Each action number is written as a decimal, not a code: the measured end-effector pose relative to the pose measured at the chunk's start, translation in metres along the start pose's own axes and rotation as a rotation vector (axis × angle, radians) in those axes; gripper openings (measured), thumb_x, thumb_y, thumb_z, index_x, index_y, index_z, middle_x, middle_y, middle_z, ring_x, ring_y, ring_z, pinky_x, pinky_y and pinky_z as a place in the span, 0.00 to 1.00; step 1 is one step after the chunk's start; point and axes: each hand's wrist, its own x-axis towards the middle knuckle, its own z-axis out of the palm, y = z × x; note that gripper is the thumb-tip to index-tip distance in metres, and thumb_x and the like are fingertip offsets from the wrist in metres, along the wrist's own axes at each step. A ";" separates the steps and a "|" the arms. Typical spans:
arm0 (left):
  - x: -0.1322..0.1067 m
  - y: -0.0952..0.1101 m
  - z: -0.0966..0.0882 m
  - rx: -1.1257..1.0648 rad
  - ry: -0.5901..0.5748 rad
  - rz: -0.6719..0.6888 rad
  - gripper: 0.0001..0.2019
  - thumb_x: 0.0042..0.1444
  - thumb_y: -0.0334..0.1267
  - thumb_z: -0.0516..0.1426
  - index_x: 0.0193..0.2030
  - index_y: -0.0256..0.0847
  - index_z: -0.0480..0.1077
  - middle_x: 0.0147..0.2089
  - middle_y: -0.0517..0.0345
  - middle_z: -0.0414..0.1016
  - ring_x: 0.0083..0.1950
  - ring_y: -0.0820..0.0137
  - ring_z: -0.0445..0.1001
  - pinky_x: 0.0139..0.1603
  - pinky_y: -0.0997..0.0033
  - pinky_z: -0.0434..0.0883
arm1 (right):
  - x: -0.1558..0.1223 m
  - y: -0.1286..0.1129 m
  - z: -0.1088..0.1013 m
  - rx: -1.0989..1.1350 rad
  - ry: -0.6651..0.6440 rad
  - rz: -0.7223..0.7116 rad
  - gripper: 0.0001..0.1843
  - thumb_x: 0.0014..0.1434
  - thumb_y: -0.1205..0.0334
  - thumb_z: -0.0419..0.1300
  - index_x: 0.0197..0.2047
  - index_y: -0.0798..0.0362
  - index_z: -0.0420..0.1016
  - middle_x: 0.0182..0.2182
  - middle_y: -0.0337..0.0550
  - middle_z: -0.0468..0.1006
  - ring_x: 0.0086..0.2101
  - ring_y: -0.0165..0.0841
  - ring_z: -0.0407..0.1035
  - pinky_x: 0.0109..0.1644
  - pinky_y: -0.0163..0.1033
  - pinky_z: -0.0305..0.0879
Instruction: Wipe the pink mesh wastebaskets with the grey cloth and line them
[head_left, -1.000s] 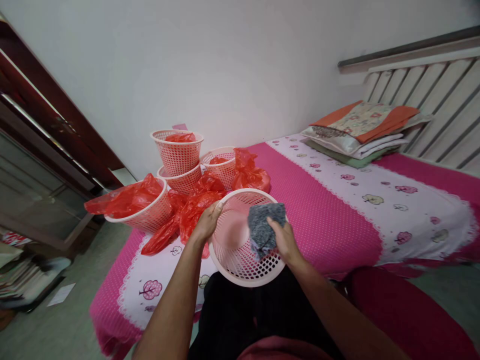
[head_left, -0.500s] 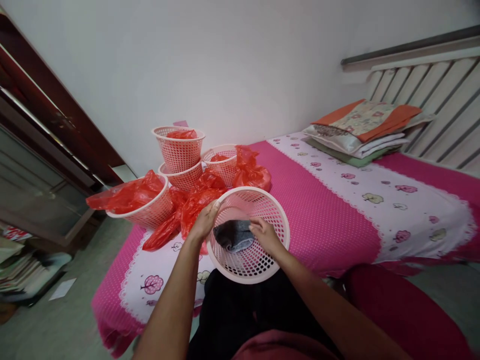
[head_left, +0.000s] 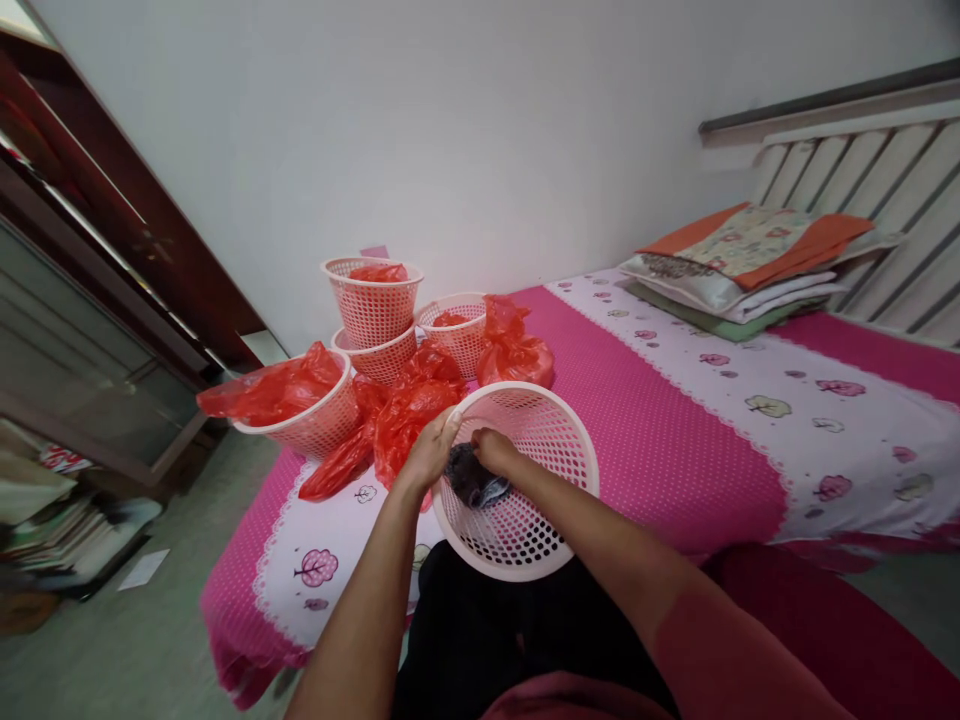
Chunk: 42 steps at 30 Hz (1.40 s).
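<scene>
The pink basket (head_left: 551, 440) looks light and springy, best held by its rim (head_left: 517, 573); the left hand (head_left: 431, 455) grips its left side, the right hand (head_left: 495, 453) clutches soft-looking cloth (head_left: 471, 480) inside.

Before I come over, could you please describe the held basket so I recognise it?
Find the pink and white bedspread, then the black trousers at its near edge. The pink basket over them is the only one held, with the left hand on its rim and a dark cloth inside.
</scene>
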 end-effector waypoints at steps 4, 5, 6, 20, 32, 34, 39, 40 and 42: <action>-0.001 0.001 0.001 0.029 -0.002 -0.012 0.31 0.73 0.59 0.47 0.64 0.39 0.76 0.68 0.46 0.78 0.71 0.56 0.73 0.76 0.53 0.64 | -0.003 0.006 0.034 -0.196 -0.202 0.014 0.02 0.59 0.69 0.66 0.36 0.54 0.81 0.38 0.56 0.86 0.44 0.49 0.80 0.51 0.46 0.72; -0.001 0.002 0.002 0.030 -0.006 -0.013 0.31 0.73 0.59 0.47 0.64 0.39 0.76 0.69 0.47 0.78 0.72 0.56 0.73 0.76 0.53 0.64 | -0.006 0.008 0.041 -0.234 -0.244 0.012 0.04 0.59 0.69 0.65 0.38 0.54 0.82 0.39 0.56 0.86 0.45 0.49 0.80 0.51 0.47 0.73; -0.001 0.002 0.002 0.027 -0.005 -0.009 0.31 0.73 0.59 0.47 0.65 0.39 0.76 0.69 0.47 0.78 0.72 0.56 0.72 0.77 0.53 0.64 | -0.009 0.009 0.046 -0.269 -0.281 0.007 0.06 0.59 0.69 0.65 0.41 0.54 0.82 0.41 0.55 0.86 0.44 0.49 0.80 0.51 0.47 0.73; -0.004 0.003 0.001 0.038 0.020 -0.044 0.31 0.73 0.59 0.47 0.64 0.38 0.75 0.65 0.46 0.80 0.71 0.55 0.73 0.74 0.53 0.66 | -0.032 0.028 0.069 -0.625 -0.406 -0.207 0.35 0.65 0.63 0.60 0.75 0.51 0.63 0.76 0.62 0.57 0.72 0.54 0.56 0.70 0.69 0.61; -0.007 0.008 0.004 0.002 0.023 -0.015 0.27 0.74 0.56 0.48 0.61 0.39 0.77 0.64 0.46 0.81 0.68 0.55 0.76 0.74 0.51 0.67 | 0.023 0.034 0.048 -0.879 -0.326 -0.332 0.34 0.70 0.69 0.48 0.78 0.57 0.61 0.76 0.61 0.62 0.76 0.56 0.49 0.76 0.72 0.49; -0.007 0.008 0.004 0.015 0.034 -0.030 0.27 0.73 0.56 0.48 0.62 0.39 0.77 0.65 0.46 0.81 0.69 0.54 0.75 0.74 0.51 0.67 | 0.024 0.037 0.040 -0.901 -0.314 -0.320 0.34 0.70 0.70 0.47 0.78 0.58 0.61 0.76 0.59 0.61 0.76 0.55 0.50 0.76 0.68 0.52; -0.006 0.006 0.002 0.042 0.040 -0.053 0.28 0.73 0.55 0.47 0.63 0.38 0.76 0.67 0.45 0.79 0.71 0.55 0.74 0.76 0.51 0.65 | 0.012 0.046 0.024 -0.944 -0.287 -0.228 0.32 0.70 0.73 0.45 0.75 0.64 0.64 0.77 0.66 0.56 0.74 0.58 0.53 0.71 0.63 0.63; -0.006 0.006 0.002 0.046 0.036 -0.055 0.28 0.73 0.54 0.47 0.63 0.38 0.76 0.67 0.44 0.79 0.70 0.55 0.74 0.76 0.51 0.64 | 0.008 0.048 0.023 -0.950 -0.287 -0.204 0.31 0.70 0.72 0.46 0.74 0.65 0.65 0.76 0.68 0.57 0.73 0.59 0.54 0.71 0.63 0.63; -0.005 0.007 0.003 0.056 0.026 -0.050 0.28 0.73 0.54 0.47 0.64 0.37 0.76 0.67 0.44 0.79 0.70 0.55 0.74 0.75 0.51 0.65 | 0.000 0.049 0.026 -0.955 -0.294 -0.148 0.28 0.71 0.71 0.49 0.71 0.66 0.70 0.74 0.73 0.61 0.71 0.61 0.58 0.70 0.66 0.63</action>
